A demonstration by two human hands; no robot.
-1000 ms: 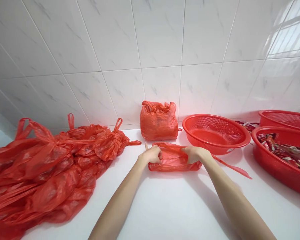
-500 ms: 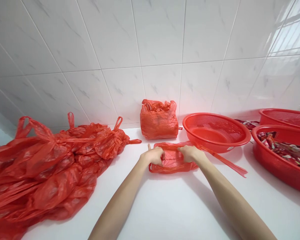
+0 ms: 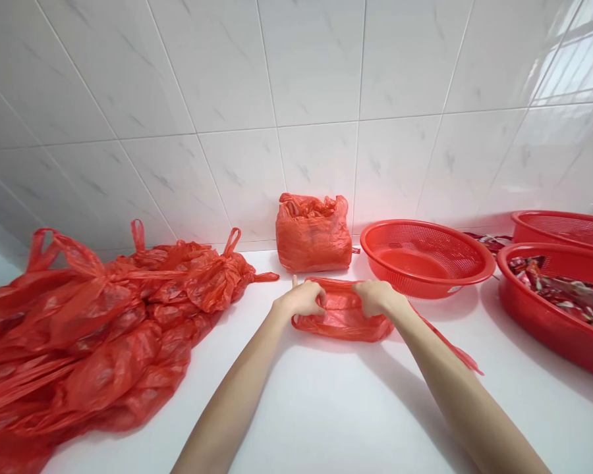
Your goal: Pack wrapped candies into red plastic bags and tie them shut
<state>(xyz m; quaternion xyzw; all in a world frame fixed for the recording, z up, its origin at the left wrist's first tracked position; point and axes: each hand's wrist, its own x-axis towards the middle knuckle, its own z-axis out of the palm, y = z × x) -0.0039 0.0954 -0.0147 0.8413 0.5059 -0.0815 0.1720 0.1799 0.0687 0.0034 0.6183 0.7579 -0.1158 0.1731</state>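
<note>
A small red plastic bag (image 3: 343, 316) lies on the white counter (image 3: 326, 408) in front of me. My left hand (image 3: 301, 301) is closed on its left edge. My right hand (image 3: 378, 297) is closed on its right edge, fingers curled over the top. A long handle strip (image 3: 449, 349) of the bag trails to the right under my right forearm. Just behind the hands, against the tiled wall, stands another red bag (image 3: 313, 234), filled and upright.
A large heap of red plastic bags (image 3: 89, 329) covers the counter's left side. An empty red colander basket (image 3: 425, 257) sits right of the standing bag. Two more red baskets (image 3: 558, 303) are at the far right, the nearer one holding wrapped items.
Both hands kept their grip on the small bag and drew slightly together. The bag's loose handle strip swung down toward me on the right.
</note>
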